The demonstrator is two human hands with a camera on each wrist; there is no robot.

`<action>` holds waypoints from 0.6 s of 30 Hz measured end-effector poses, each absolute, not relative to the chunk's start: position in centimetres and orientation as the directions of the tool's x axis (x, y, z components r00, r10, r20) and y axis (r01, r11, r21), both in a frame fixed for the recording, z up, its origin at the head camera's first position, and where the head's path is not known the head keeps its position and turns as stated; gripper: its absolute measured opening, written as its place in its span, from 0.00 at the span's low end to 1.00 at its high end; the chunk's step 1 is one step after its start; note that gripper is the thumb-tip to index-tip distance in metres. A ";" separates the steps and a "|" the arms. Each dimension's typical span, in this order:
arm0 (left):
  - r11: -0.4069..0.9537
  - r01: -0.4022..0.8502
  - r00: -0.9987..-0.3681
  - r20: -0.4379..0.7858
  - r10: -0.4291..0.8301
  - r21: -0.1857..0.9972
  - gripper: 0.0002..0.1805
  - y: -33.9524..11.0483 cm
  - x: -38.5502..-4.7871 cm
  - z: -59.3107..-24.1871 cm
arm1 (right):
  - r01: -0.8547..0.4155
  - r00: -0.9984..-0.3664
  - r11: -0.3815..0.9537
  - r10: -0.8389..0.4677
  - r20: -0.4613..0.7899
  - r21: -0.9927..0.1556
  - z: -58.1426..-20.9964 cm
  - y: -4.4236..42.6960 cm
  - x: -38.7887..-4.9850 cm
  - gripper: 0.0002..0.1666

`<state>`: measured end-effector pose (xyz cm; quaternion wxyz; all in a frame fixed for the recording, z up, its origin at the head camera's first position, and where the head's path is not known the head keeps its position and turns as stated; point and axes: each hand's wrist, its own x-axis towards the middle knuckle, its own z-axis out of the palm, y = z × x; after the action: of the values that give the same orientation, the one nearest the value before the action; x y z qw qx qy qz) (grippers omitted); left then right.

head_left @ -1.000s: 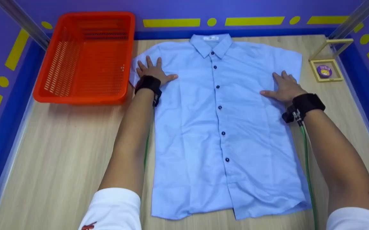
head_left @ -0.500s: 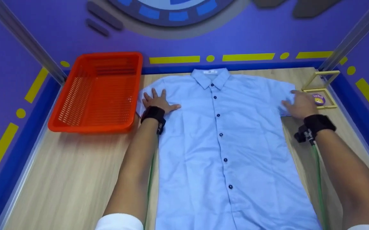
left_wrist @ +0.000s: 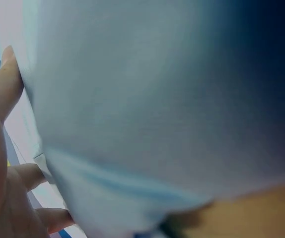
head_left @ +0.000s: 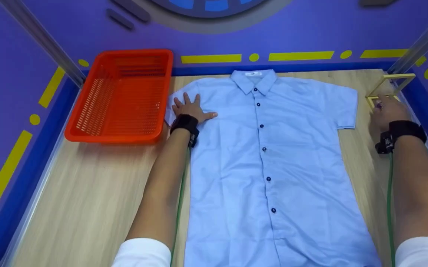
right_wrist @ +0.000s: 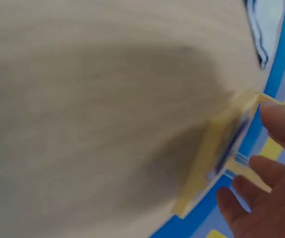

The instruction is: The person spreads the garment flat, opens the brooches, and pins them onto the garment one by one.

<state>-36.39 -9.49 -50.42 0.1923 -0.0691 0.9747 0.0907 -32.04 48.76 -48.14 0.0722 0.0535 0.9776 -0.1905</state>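
Note:
A light blue short-sleeved shirt [head_left: 236, 148] lies front up, its collar toward the back wall. My left hand [head_left: 192, 110] rests with spread fingers on its left sleeve and shoulder; in the left wrist view the hand [left_wrist: 8, 173] is beside the blue fabric [left_wrist: 122, 99]. My right hand [head_left: 391, 113] is over a small hinged yellow frame box [head_left: 402, 76], partly covering a round purple badge [head_left: 379, 105] in it. The right wrist view shows the relaxed, separated fingers of that hand [right_wrist: 261, 183] beside the box [right_wrist: 200, 168]; contact is unclear.
An orange-red plastic basket [head_left: 125, 139] stands at the back left, close to the shirt's left sleeve. Purple-blue walls [head_left: 214, 42] enclose the back and sides. A green cable [head_left: 390, 207] runs from each wrist band along the forearm.
My right hand has left the shirt's right sleeve and moved right, to the yellow box. The left hand stays on the shirt. The head view has tilted up and shifted.

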 end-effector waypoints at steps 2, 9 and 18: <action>0.975 -0.170 -0.915 -0.391 -0.102 0.144 0.61 -9.4 -36.3 -50.2 | 0.115 -0.987 0.931 0.067 -0.148 -0.347 -48.7 48.8 -32.0 0.31; 0.978 -0.153 -0.917 -0.389 -0.086 0.144 0.61 -9.1 -36.1 -49.5 | 0.267 -0.962 0.886 0.226 -0.151 -0.379 -48.7 48.5 -31.9 0.29; 0.974 -0.174 -0.912 -0.397 -0.104 0.144 0.60 -9.3 -35.8 -49.6 | 0.402 -0.900 0.770 0.432 -0.060 -0.495 -48.3 47.2 -32.0 0.29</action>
<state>-35.82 -9.34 -49.59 0.1975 -0.0713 0.9737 0.0883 -31.96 47.24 -48.33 -0.0289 0.2219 0.9403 -0.2566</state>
